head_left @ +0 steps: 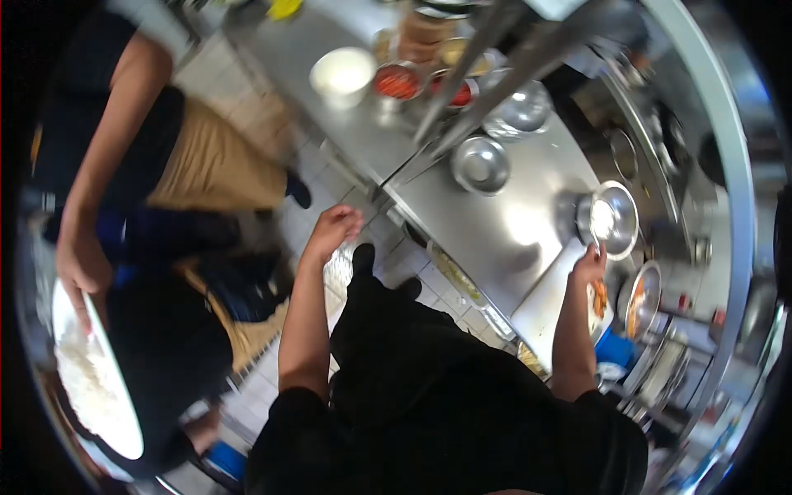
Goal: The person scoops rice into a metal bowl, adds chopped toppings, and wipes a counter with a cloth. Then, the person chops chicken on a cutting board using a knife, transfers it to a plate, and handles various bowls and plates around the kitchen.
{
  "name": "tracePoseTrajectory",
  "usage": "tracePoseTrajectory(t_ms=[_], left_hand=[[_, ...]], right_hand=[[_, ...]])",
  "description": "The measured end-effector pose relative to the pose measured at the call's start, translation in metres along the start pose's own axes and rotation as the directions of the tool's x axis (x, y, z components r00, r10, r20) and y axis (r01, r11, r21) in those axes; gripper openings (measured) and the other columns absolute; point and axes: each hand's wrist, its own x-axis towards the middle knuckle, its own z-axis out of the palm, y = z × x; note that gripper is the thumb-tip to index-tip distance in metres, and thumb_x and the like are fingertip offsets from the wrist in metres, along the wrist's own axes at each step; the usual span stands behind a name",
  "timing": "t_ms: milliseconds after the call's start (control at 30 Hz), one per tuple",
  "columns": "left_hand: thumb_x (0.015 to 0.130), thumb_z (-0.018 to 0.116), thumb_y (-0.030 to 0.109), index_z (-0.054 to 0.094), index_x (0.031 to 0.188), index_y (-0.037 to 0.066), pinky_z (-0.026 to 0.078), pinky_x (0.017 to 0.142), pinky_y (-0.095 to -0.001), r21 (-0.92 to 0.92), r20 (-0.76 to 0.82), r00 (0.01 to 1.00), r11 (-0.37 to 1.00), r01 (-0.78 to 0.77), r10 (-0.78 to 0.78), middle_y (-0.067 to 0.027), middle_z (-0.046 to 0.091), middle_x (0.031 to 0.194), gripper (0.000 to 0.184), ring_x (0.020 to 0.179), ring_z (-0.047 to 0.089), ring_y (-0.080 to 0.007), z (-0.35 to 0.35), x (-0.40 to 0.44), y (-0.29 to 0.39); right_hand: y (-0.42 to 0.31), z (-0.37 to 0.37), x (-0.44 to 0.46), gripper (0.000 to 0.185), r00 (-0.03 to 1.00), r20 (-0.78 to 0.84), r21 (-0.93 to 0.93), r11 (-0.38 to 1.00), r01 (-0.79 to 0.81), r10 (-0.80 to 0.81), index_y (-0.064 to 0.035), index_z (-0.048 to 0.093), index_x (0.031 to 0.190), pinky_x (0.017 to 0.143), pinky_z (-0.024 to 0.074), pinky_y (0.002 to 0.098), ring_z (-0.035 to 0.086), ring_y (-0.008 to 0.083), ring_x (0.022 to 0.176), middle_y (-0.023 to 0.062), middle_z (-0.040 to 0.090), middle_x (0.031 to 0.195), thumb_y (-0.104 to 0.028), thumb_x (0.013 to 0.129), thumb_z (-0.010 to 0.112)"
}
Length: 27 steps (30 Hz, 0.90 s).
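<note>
My right hand [589,266] reaches over the right end of the steel counter, its fingers closed at the near rim of a metal bowl [624,198]. Something white [602,221] lies in or just in front of this bowl; blur and glare hide what it is. Below that hand is a white cutting board [540,318] with orange-brown food pieces [599,299] on it. My left hand [337,231] hangs in the air off the counter's near edge, above the floor. Its fingers are loosely bent, and I see nothing in them.
On the steel counter [511,239] stand an empty-looking metal bowl [480,165], a white tub [342,76] and containers of red food [397,82]. Metal posts [495,78] rise at its edge. At left, a person [124,140] holds a white container of rice [95,384].
</note>
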Motion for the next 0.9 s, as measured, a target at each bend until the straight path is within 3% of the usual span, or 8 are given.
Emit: tracePoseTrajectory(t_ms=[233, 300, 400, 533, 567, 600, 667, 900], left_hand=[[0.090, 0.059, 0.016, 0.060, 0.094, 0.005, 0.050, 0.060, -0.0268, -0.239, -0.262, 0.960, 0.970, 0.038, -0.102, -0.0049, 0.065, 0.084, 0.012, 0.070, 0.060, -0.0118, 0.007, 0.070, -0.111], [0.091, 0.058, 0.016, 0.060, 0.094, 0.003, 0.049, 0.058, -0.0256, -0.299, -0.365, 0.928, 0.953, -0.048, -0.068, -0.0058, 0.065, 0.083, 0.013, 0.068, 0.060, -0.0119, 0.010, 0.111, -0.111], [0.090, 0.058, 0.017, 0.059, 0.094, 0.002, 0.048, 0.053, -0.0264, -0.300, -0.413, 0.909, 0.951, -0.082, -0.052, -0.0069, 0.065, 0.079, 0.015, 0.062, 0.059, -0.0127, 0.009, 0.182, -0.101], [0.077, 0.064, 0.030, 0.070, 0.087, 0.004, 0.052, 0.062, -0.0384, 0.223, -0.604, 0.775, 0.973, -0.060, 0.186, -0.0155, 0.070, 0.077, 0.029, 0.069, 0.068, -0.0281, -0.026, 0.328, -0.147], [0.075, 0.065, 0.034, 0.072, 0.090, 0.004, 0.053, 0.067, -0.0403, 0.458, -0.594, 0.758, 0.888, 0.043, 0.270, -0.0182, 0.070, 0.083, 0.034, 0.077, 0.069, -0.0325, -0.030, 0.329, -0.132], [0.075, 0.066, 0.038, 0.072, 0.094, 0.007, 0.054, 0.071, -0.0414, 0.489, -0.536, 0.734, 0.862, -0.134, 0.418, -0.0173, 0.070, 0.089, 0.037, 0.081, 0.069, -0.0322, -0.047, 0.357, -0.152], [0.078, 0.066, 0.033, 0.070, 0.096, 0.001, 0.054, 0.070, -0.0404, 0.858, -0.329, 0.735, 0.513, -0.031, 0.594, -0.0186, 0.070, 0.092, 0.036, 0.080, 0.069, -0.0335, -0.038, 0.340, -0.121], [0.080, 0.065, 0.031, 0.068, 0.097, -0.001, 0.054, 0.070, -0.0406, 0.857, -0.306, 0.797, 0.515, -0.007, 0.520, -0.0189, 0.069, 0.093, 0.036, 0.079, 0.068, -0.0335, -0.055, 0.362, -0.122]], right_hand=[[-0.120, -0.049, -0.160, 0.024, 0.714, 0.670, 0.184, 0.978, 0.103, -0.201, 0.0022, 0.059, 0.112, 0.058, 0.0405, 0.0200, 0.048, 0.0050, 0.064, -0.0006, 0.056, 0.077, -0.007, 0.089, 0.062], [-0.117, -0.048, -0.189, 0.024, 0.576, 0.763, 0.306, 0.949, 0.080, -0.294, 0.0014, 0.057, 0.114, 0.056, 0.0397, 0.0187, 0.047, 0.0032, 0.063, -0.0013, 0.054, 0.075, -0.005, 0.091, 0.059], [-0.112, -0.032, -0.211, 0.026, 0.586, 0.758, 0.353, 0.936, 0.002, -0.287, 0.0008, 0.055, 0.116, 0.056, 0.0401, 0.0183, 0.047, 0.0030, 0.063, -0.0009, 0.054, 0.075, -0.006, 0.091, 0.058], [-0.101, -0.015, -0.232, 0.025, 0.638, 0.698, 0.393, 0.919, 0.040, -0.326, 0.0009, 0.055, 0.115, 0.055, 0.0405, 0.0193, 0.049, 0.0044, 0.061, 0.0004, 0.055, 0.075, -0.005, 0.091, 0.058], [-0.103, -0.015, -0.235, 0.024, 0.670, 0.676, 0.382, 0.923, 0.037, -0.307, 0.0006, 0.056, 0.113, 0.054, 0.0402, 0.0197, 0.049, 0.0051, 0.060, 0.0010, 0.055, 0.075, -0.004, 0.090, 0.058], [-0.102, -0.016, -0.238, 0.023, 0.707, 0.645, 0.395, 0.918, 0.015, -0.289, 0.0006, 0.057, 0.111, 0.054, 0.0403, 0.0194, 0.050, 0.0056, 0.061, 0.0020, 0.055, 0.075, -0.003, 0.089, 0.059], [-0.100, -0.027, -0.239, 0.024, 0.730, 0.633, 0.417, 0.908, -0.043, -0.257, 0.0001, 0.058, 0.111, 0.055, 0.0413, 0.0194, 0.051, 0.0066, 0.062, 0.0031, 0.057, 0.076, -0.001, 0.087, 0.060], [-0.096, -0.107, -0.244, 0.022, 0.748, 0.663, 0.052, 0.999, -0.008, -0.028, -0.0002, 0.061, 0.104, 0.051, 0.0428, 0.0232, 0.052, 0.0063, 0.055, 0.0028, 0.059, 0.070, -0.003, 0.082, 0.064]])
